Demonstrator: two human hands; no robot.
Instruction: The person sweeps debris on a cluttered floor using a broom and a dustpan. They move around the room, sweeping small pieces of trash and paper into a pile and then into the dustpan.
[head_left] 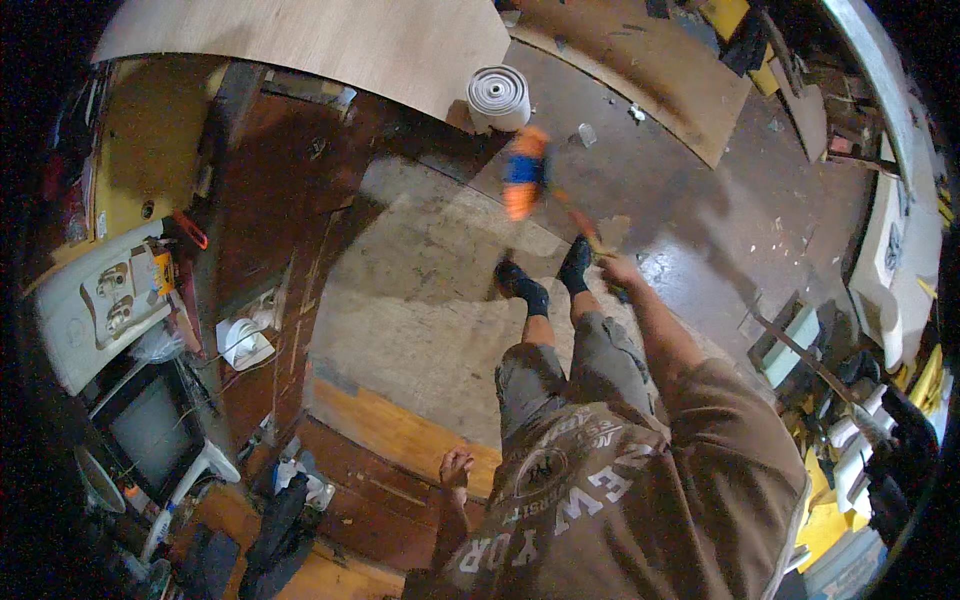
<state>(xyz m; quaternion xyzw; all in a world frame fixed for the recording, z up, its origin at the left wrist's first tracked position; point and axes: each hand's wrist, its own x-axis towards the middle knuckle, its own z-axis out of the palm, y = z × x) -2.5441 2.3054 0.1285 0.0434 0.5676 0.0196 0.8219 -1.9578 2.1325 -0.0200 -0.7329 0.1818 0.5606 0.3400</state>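
My right hand [617, 272] is wrapped round the handle of a broom [525, 172], with the arm stretched forward. Orange and blue bristles make up the broom's head, which is blurred by motion. It shows above the floor just in front of my dark shoes, near a white coiled roll [498, 97]. My left hand [457, 468] hangs low at my left side, its fingers curled in, and I see nothing in it. Below that hand lies an orange-brown wooden strip along the floor.
A large pale wooden board [300, 35] spans the far left, and a brown sheet [640, 80] lies far right. Left of me stand an old television [150, 425] and a cluttered shelf. Boards and a pale blue-green box [790, 345] crowd the right side.
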